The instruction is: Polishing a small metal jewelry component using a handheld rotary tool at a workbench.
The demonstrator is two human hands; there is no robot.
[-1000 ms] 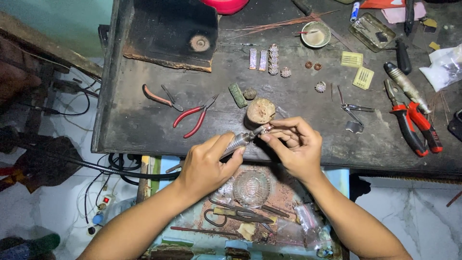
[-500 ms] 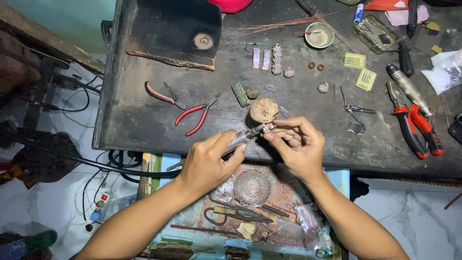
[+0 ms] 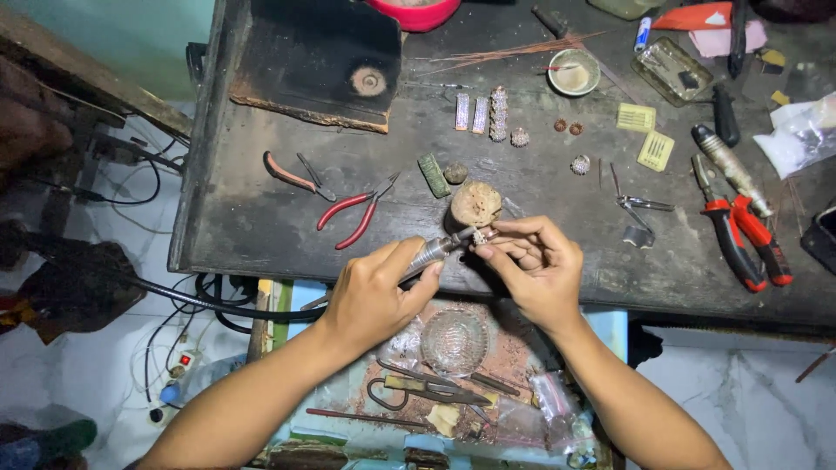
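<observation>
While the left hand (image 3: 374, 292) grips a slim metal handpiece (image 3: 431, 254) like a pen, its fingers clamped round the barrel, the right hand (image 3: 535, 265) pinches a tiny pale piece (image 3: 478, 236) between thumb and fingertips, right at the tool's tip. The two hands meet over the near edge of the dark counter (image 3: 261, 235), just in front of a round wooden block (image 3: 475, 204) — the small piece sits between them, too small to make out in detail. A dark cable (image 3: 174, 292) runs off from the left wrist toward the floor. On the counter to the left lie red-handled pliers (image 3: 353, 215) and a second pair with brownish grips (image 3: 292, 177); to the right rest tweezers (image 3: 640, 204) and heavier red-and-black pliers (image 3: 740, 239). Farther back stand small beaded cylinders (image 3: 498, 113) and a little round bowl (image 3: 574, 72). Below the hands, an open drawer (image 3: 300, 292) holds a clear glass dish (image 3: 455, 341) and scissors (image 3: 418, 390) amid loose bits.
</observation>
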